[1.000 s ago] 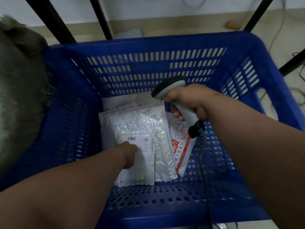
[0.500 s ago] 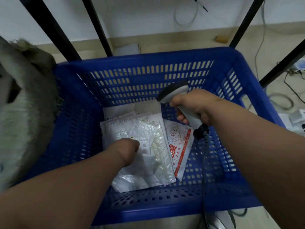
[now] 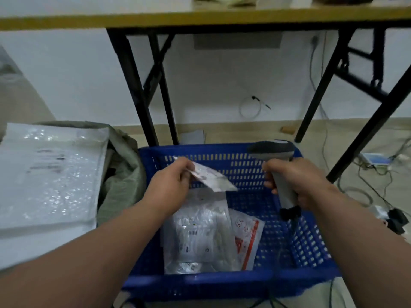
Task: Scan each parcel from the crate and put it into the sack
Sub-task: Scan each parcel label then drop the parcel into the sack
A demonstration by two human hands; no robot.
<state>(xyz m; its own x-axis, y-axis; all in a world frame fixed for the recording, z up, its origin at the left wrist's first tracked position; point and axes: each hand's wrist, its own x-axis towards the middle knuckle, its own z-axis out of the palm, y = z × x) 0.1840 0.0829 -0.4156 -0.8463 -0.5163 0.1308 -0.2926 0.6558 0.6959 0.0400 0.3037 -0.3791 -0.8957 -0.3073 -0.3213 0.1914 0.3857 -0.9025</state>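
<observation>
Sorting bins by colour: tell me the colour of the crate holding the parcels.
Blue crate, clearest in the head view.

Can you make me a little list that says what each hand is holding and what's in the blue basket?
left hand: pinches a small white parcel, lifted above the crate
right hand: grips the handle of a grey scanner, its head turned toward the lifted parcel
blue crate: holds clear bubble parcels and a white one with red print
sack: greenish, left of the crate
big white parcel: lying across the sack's top
table: behind the crate, black legs
</observation>
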